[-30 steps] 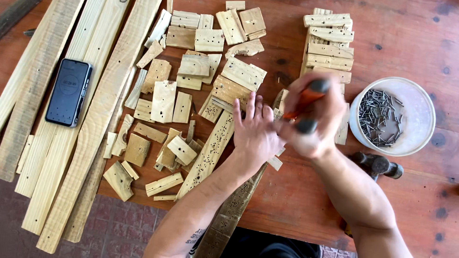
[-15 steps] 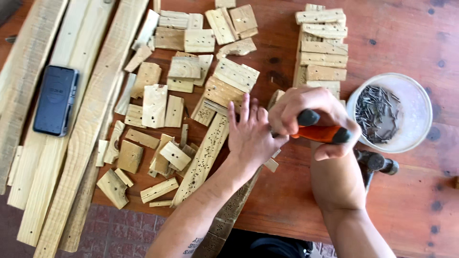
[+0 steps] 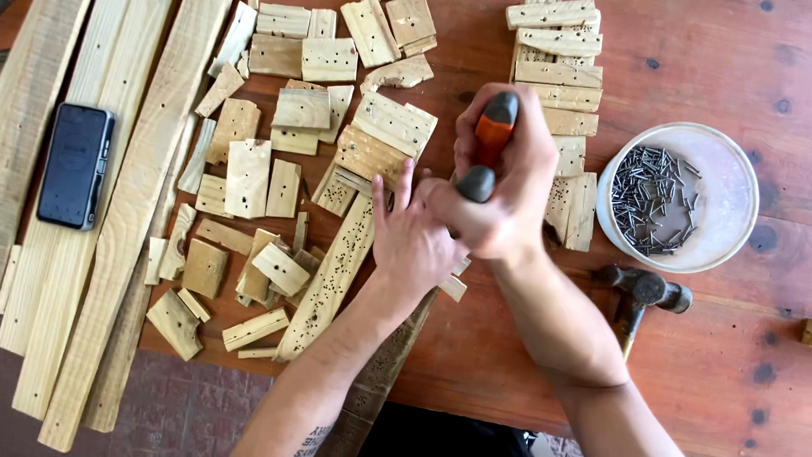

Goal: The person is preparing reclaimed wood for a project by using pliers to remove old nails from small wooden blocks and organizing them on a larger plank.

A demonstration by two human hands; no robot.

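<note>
My right hand (image 3: 507,182) is clenched around a tool with an orange and grey handle (image 3: 491,135), held upright over the middle of the red-brown table (image 3: 719,68). My left hand (image 3: 410,241) lies flat with fingers spread, pressing down on wood just left of the tool. What the tool's tip touches is hidden under my hands. A long wooden strip full of small holes (image 3: 330,279) runs diagonally beside my left wrist.
Several small wood offcuts (image 3: 296,144) are scattered to the left, with a stack of strips (image 3: 558,59) at the back. A white bowl of nails (image 3: 677,195) and a hammer (image 3: 643,292) sit to the right. A black phone (image 3: 76,165) lies on long planks (image 3: 135,211).
My right hand has swung the tool from lying sideways to standing upright and shifted slightly left over my left hand. My left hand stays pressed flat.
</note>
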